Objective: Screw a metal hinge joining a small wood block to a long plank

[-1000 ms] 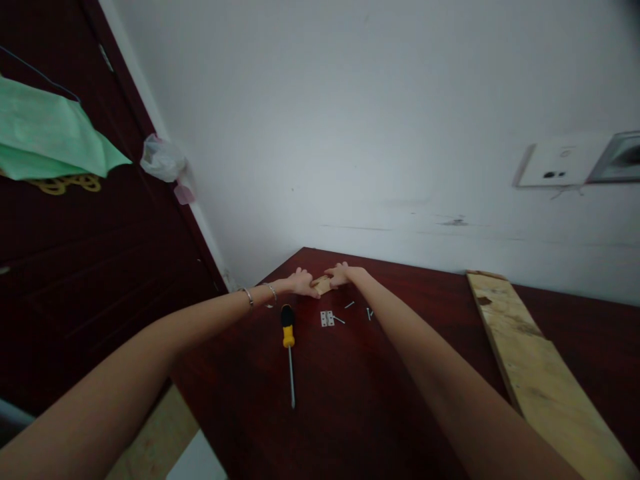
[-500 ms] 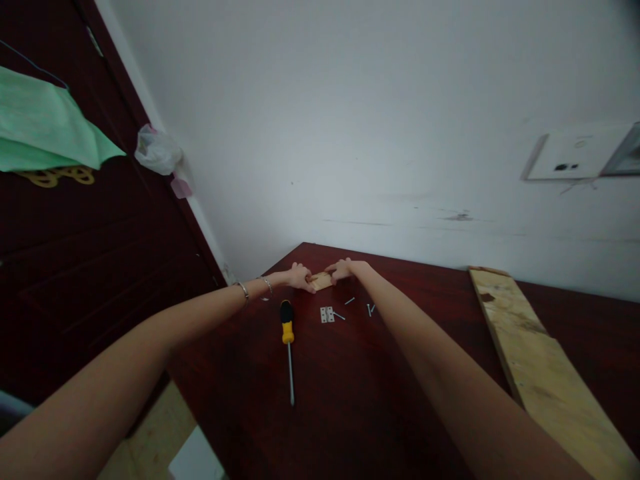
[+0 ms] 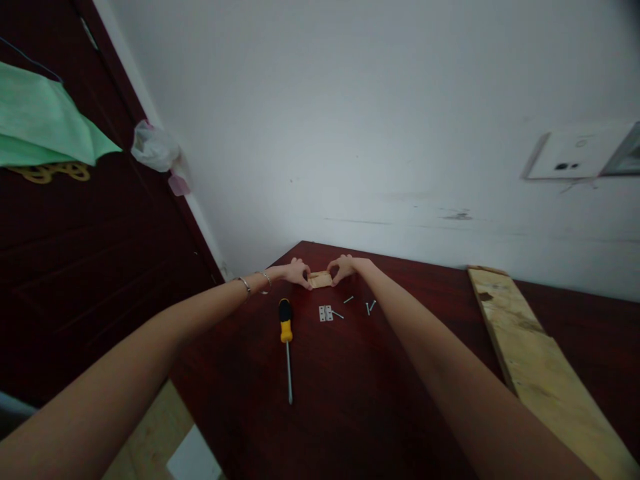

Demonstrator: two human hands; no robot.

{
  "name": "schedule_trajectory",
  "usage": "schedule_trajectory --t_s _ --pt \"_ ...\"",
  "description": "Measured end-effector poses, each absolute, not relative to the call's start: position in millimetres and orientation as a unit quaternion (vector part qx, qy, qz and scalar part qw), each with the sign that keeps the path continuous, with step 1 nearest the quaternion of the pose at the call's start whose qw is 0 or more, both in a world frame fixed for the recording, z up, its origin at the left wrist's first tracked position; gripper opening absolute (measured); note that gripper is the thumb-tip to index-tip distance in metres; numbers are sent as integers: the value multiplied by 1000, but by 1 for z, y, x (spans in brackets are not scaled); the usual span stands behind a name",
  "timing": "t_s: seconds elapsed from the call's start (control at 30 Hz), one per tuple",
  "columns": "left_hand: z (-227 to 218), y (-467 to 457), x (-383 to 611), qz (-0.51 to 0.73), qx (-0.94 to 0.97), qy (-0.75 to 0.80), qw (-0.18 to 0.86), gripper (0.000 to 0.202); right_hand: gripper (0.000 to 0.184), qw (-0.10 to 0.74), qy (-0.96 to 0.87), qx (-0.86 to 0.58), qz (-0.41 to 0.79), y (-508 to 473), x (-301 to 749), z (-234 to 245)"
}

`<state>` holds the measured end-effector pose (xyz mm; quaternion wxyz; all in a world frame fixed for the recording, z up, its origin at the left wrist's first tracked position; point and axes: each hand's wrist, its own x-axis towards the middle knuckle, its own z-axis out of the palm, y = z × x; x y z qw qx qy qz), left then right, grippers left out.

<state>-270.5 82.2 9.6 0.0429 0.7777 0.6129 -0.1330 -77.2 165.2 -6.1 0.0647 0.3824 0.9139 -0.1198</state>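
Observation:
A small pale wooden block [image 3: 320, 280] lies near the far corner of the dark red tabletop [image 3: 340, 373]. My left hand [image 3: 299, 273] grips its left end between thumb and fingers. At the right end, my right hand [image 3: 341, 268] pinches it the same way. Closer to me lies a metal hinge [image 3: 325, 313], its two leaves spread flat. One screw [image 3: 338, 315] touches or nearly touches the hinge, and several more screws [image 3: 371, 307] are scattered to the right. A screwdriver [image 3: 285, 327] with a black and yellow handle points its tip toward me.
A long wooden board [image 3: 540, 353] lies along the right side of the table. Behind the table rises a white wall [image 3: 350, 133] with a socket plate [image 3: 563, 157]. To the left stand a dark door [image 3: 100, 247], a hanging green cloth [image 3: 45, 120] and a plastic bag [image 3: 155, 147].
The block has turned slightly and now lies more level across the view. Both hands have shifted their hold on its ends. The hinge, screws and screwdriver stay where they were.

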Motion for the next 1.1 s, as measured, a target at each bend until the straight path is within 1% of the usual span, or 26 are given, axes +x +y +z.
schedule_trajectory --t_s 0.1,0.23,0.33,0.47,0.57,0.67,0.83,1.0,1.1 --pt "10 86 -267 -117 788 604 31 64 74 52 915 384 -113 161 -69 1" --pt "19 91 -253 -63 823 564 20 60 69 10 921 378 -97 152 -40 18" --pt "32 91 -229 -3 846 532 37 60 65 -24 921 379 -89 140 0 32" --pt "46 82 -176 38 878 472 65 51 64 -58 917 385 -85 119 68 39" --pt "45 72 -130 40 903 423 72 52 61 -74 910 402 -72 98 119 32" --pt "35 62 -88 30 923 378 68 54 53 -87 907 409 -42 73 162 19" --pt "14 51 -42 -7 952 302 47 57 52 -107 889 444 -35 27 206 -9" --pt "-1 42 -26 -10 964 262 42 59 57 -111 854 506 -45 -9 219 -30" --pt "-10 37 -21 -15 968 248 44 58 59 -108 846 520 -49 -22 220 -38"
